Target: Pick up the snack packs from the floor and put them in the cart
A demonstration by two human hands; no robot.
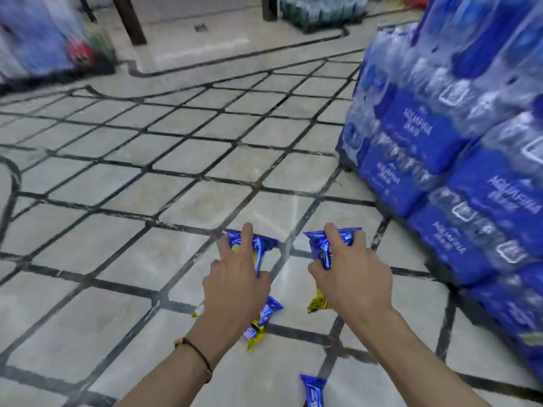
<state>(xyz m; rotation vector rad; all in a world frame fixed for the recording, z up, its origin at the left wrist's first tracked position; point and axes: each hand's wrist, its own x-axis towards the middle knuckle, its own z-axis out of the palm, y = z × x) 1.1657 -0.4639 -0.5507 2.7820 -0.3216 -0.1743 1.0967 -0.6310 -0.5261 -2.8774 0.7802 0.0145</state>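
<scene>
Gripping one blue snack pack apiece, the left hand (238, 277) holds its pack (255, 245) and the right hand (352, 277) its own (326, 245), low at six o'clock. Loose packs (264, 315) lie on the floor (117, 259) beneath. No cart shows plainly, so the job looks barely begun.

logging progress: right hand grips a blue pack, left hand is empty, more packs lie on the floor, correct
The left hand is not empty: in the head view it grips a blue pack too. The right hand grips its pack, and more packs lie on the floor.
</scene>
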